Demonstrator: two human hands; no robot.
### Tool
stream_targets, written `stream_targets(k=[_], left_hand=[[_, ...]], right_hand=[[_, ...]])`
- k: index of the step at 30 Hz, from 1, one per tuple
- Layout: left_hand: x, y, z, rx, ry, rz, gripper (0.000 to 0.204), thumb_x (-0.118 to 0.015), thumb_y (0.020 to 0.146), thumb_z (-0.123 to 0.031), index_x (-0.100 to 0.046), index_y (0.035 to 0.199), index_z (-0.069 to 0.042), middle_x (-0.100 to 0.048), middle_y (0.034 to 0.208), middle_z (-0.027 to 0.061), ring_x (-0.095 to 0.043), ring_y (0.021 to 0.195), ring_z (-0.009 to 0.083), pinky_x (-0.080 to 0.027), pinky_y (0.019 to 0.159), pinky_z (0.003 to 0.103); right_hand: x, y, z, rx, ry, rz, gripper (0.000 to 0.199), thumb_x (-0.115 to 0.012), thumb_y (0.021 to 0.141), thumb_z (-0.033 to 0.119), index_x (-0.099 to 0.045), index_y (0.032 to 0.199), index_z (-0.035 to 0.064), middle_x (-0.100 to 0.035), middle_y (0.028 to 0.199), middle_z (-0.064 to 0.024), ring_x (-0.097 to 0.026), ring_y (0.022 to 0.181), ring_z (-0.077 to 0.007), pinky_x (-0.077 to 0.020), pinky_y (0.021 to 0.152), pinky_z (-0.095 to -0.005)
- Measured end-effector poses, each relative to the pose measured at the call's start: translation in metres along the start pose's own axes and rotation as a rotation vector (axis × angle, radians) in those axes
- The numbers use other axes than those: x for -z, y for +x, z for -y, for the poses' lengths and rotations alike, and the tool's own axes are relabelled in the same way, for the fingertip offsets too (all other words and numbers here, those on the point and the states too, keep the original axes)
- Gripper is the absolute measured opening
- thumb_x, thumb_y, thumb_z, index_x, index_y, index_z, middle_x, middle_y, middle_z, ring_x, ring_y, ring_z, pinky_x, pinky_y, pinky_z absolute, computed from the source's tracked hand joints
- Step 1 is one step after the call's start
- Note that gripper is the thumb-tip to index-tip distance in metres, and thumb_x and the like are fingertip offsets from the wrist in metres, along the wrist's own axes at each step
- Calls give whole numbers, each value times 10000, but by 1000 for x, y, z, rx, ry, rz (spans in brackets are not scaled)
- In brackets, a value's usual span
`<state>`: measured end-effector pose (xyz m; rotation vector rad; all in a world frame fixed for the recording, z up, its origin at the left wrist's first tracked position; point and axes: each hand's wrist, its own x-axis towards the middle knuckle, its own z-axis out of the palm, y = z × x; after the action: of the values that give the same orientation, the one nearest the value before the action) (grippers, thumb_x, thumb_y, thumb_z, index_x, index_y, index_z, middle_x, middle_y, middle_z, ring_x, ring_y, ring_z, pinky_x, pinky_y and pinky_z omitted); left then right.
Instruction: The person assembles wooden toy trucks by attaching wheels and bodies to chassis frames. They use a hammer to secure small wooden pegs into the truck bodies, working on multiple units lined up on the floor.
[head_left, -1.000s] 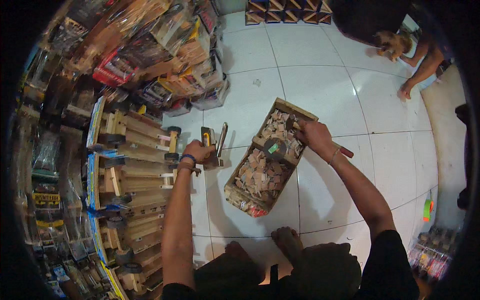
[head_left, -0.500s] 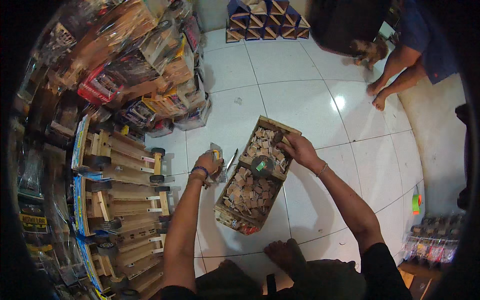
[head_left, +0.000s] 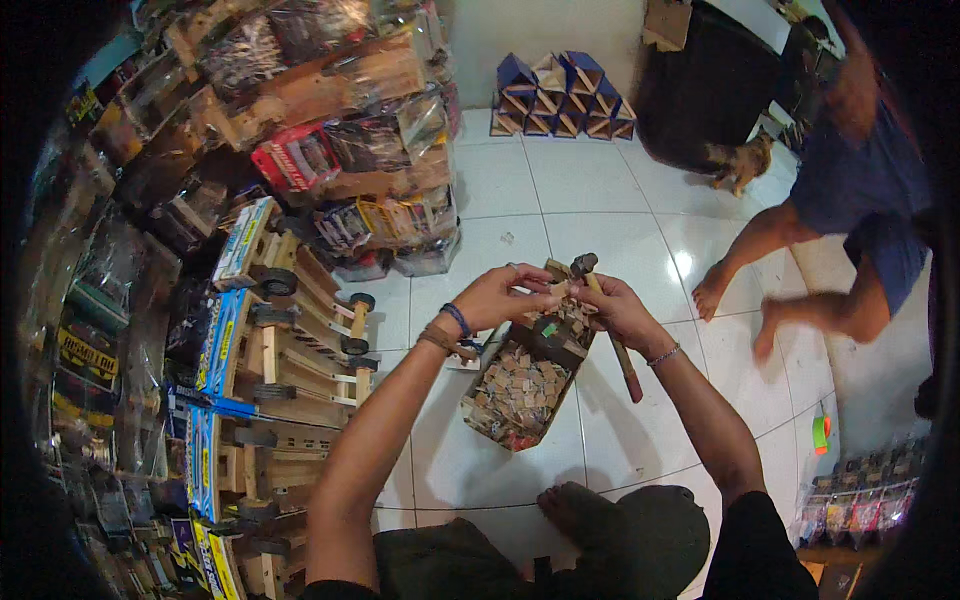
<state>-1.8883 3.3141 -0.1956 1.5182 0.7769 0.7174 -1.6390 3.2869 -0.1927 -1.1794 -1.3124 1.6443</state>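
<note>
A long wooden box (head_left: 472,418) full of small brown square wooden pieces (head_left: 522,388) stands on the floor before me. A dark round thing with a green label (head_left: 551,330) lies across its middle. My right hand (head_left: 622,312), above the box's far end, is closed on a hammer (head_left: 627,372), head up and handle slanting down outside the box. My left hand (head_left: 507,298) is close to it, thumb and fingers pinched on what looks like a small pale wooden piece (head_left: 560,289). A flat thing on the floor is mostly hidden under my left wrist.
Wooden toy trucks (head_left: 310,335) stand in a row at the left, below stacked plastic-wrapped packages (head_left: 350,150). Triangular blue-and-wood pieces (head_left: 565,100) are piled at the far wall. A person's bare legs (head_left: 765,255) are at the right, near a cat (head_left: 742,162). Green-orange tape (head_left: 821,434) sits farther right.
My left hand has left the yellow-marked thing beside the box and come up to my right hand. My right hand has raised the hammer. The person at the right has stepped nearer.
</note>
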Motion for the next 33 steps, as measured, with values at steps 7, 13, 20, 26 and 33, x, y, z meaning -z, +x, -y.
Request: stream_targets(k=[7,13,20,26,33], left_hand=[[11,-23,-53,-76,-166,-178,271,-694,957,-148,-659,1134,54,-695,1037,125,-724,934,214,-625,819,297],[29,-20,-69,-228,-233,-135,317,-719,936,-149,-669,1182,45,-699,1080,129,-703,958,183,-596,869,288],[49,0,-152,-368,287,-642,169,-739,801,-144,-741,925,-31,-742,812,123,-713,742,213,-564,716,338],[117,-49,-251,-378,745,-759,287,-723,801,-266,-748,1017,-80,-740,1029,169,-722,941,291,-561,857,380],[222,-238,-245,-192,608,-798,492,-842,829,-281,-657,1194,-8,-726,999,105,-692,883,145,-567,759,278]], right_hand=[[-51,-19,55,118,38,-91,364,-635,1003,273,-605,1297,62,-661,1113,-35,-581,906,-49,-432,588,-200],[-76,-19,111,244,-211,-201,356,-716,933,297,-673,1220,90,-667,1008,21,-484,642,-42,-353,486,-204],[-145,-16,166,400,-219,-470,447,-619,982,405,-599,1347,148,-666,1185,1,-549,937,-41,-367,588,-205],[-182,-27,180,266,-86,-233,484,-493,1037,515,-599,1286,115,-312,739,59,-223,605,-46,-278,493,-204],[-225,-34,123,-20,92,68,348,-606,998,419,-583,1131,98,-350,706,75,-285,578,-26,-278,465,-187]])
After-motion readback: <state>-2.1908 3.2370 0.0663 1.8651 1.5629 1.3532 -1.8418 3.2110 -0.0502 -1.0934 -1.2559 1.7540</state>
